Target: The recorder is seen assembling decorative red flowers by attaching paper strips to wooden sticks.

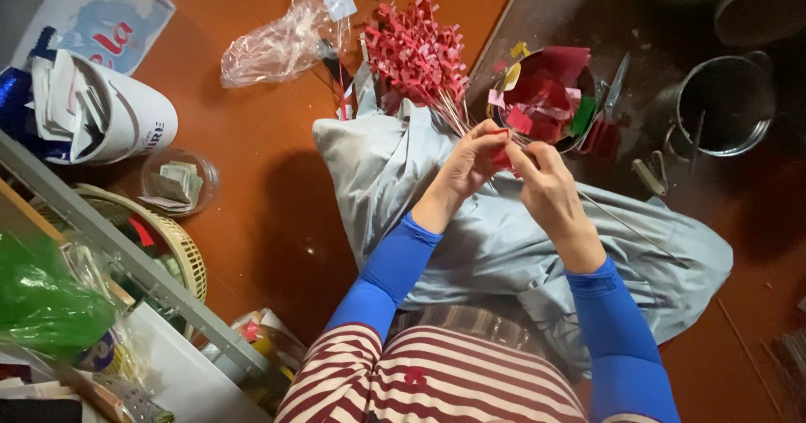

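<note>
Watching remotely: my left hand (467, 164) and right hand (541, 181) meet mid-frame, wrists bent inward, fingertips pinched tight together on a small red paper piece (502, 158).

This looks like a home turned craft corner, with the work done sitting on an orange-brown floor (277, 221). A grey cloth (504, 238) is spread under the hands. Just beyond them lie a bundle of red paper sprigs (416, 54) and a bowl of coloured scraps (546, 96), with scissors (615, 87) and a metal pot (726, 104) to the right. Off to the left are a woven basket (180, 251), paper stacks (92, 112) and a shelf edge (126, 255).
</note>
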